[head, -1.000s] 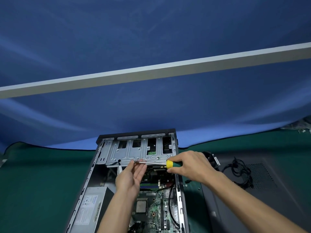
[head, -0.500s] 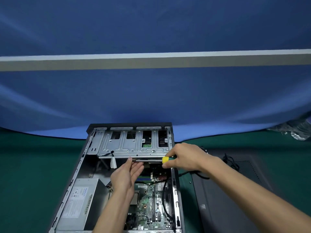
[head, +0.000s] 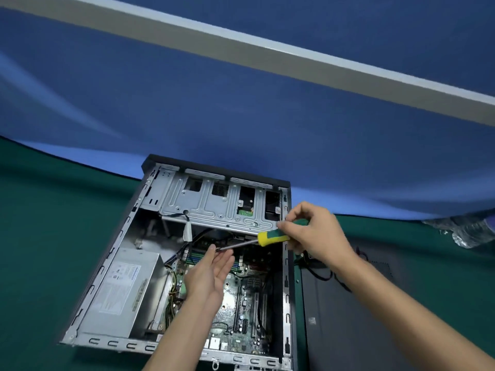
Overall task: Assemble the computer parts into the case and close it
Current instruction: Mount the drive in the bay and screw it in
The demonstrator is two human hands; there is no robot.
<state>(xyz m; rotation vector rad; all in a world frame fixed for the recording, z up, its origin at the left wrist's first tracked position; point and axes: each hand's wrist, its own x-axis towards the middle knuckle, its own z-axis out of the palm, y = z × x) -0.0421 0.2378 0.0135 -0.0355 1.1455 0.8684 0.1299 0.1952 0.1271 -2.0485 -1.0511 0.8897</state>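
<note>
The open computer case (head: 112,253) lies flat on the green table. Inside it are a grey power supply (head: 126,290), the motherboard (head: 246,298) and a silver drive cage (head: 209,202) at the far end. My right hand (head: 316,234) grips the yellow-and-green handle of a screwdriver (head: 270,238) just past the case's right wall. Its shaft slants down and left over the motherboard. My left hand (head: 211,271) is over the board, palm turned right, fingers straight, and its fingertips touch the shaft near the tip.
The dark case side panel (head: 348,317) lies on the table to the right, with a black cable (head: 321,274) on it. Crumpled clear plastic (head: 466,231) sits at the far right. A blue cloth backdrop (head: 241,116) hangs behind the table.
The camera has tilted, so the case sits skewed in view. The screwdriver has come away from the drive cage's front edge and now slants lower over the motherboard; my left fingers stay at its tip.
</note>
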